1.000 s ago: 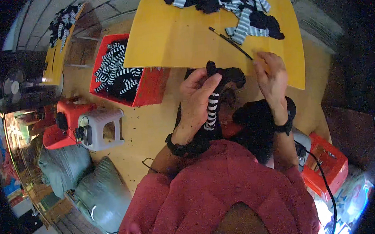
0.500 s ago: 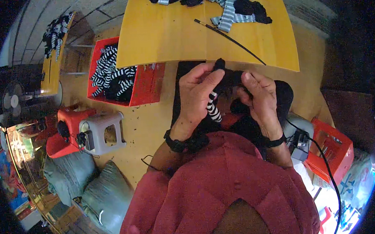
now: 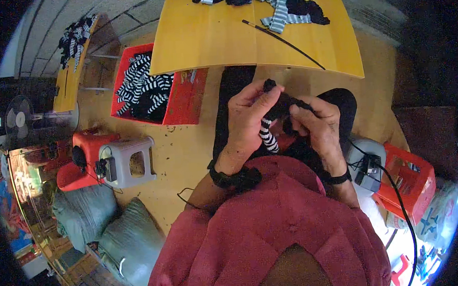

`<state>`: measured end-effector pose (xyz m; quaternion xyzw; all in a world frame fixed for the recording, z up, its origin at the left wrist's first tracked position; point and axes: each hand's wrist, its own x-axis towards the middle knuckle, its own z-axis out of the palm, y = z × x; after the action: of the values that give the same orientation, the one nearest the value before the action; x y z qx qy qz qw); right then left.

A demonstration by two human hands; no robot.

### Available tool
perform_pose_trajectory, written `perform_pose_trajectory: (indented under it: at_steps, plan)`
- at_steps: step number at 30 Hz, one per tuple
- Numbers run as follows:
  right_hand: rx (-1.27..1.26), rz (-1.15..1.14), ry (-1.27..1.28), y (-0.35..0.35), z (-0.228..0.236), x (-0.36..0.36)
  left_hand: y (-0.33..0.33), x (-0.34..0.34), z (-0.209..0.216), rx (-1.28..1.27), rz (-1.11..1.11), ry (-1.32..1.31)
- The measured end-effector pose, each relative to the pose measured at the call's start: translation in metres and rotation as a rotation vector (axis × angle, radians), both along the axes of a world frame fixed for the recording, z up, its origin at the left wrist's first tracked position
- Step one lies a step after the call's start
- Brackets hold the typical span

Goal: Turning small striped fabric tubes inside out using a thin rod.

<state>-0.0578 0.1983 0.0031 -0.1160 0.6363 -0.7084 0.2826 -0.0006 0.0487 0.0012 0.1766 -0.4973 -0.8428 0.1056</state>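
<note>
Between my two hands, above my lap, is a black knit piece with a black-and-white striped end (image 3: 269, 136) hanging down. My left hand (image 3: 247, 119) pinches its black part between thumb and fingers, and a black tip pokes up above the thumb. My right hand (image 3: 320, 126) is closed on the other side of the black fabric, fingers curled around it. Whether the piece is a sock or a glove I cannot tell. On the yellow table (image 3: 209, 44) ahead lie a thin dark rod (image 3: 286, 45) and several grey-striped and black knit pieces (image 3: 283, 15).
A red crate (image 3: 185, 101) full of striped knit pieces (image 3: 142, 88) stands left of the table. Red and grey stools (image 3: 129, 147) and stuffed green sacks (image 3: 131, 242) are at my left. On my right, a black cable (image 3: 403, 202) runs past another red stool (image 3: 407, 178).
My right hand's fingers have curled inward onto the black fabric, and its thumb has lowered. Both hands stand slightly closer together. The whole view has shifted a little.
</note>
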Motion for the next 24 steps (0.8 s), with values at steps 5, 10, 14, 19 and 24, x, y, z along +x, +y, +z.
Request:
perform_pose_trajectory:
  at_steps: [5,10,14,19,24]
  plan:
    - [0.011,-0.026,0.372,0.001,0.017,-0.005,0.005,0.015,0.006,-0.117,-0.002,-0.055]
    - [0.089,0.131,0.75,-0.005,0.029,-0.008,0.005,0.024,0.004,-0.417,-0.024,0.029]
    - [0.102,0.198,0.785,-0.005,0.036,-0.002,-0.007,0.033,0.011,-0.497,-0.212,0.005]
    - [0.208,0.316,1.064,0.003,0.042,0.003,-0.006,0.046,0.015,-0.554,-0.34,0.046]
    - [0.086,0.298,0.521,0.009,0.035,0.012,0.002,0.054,0.017,-0.404,-0.36,0.104]
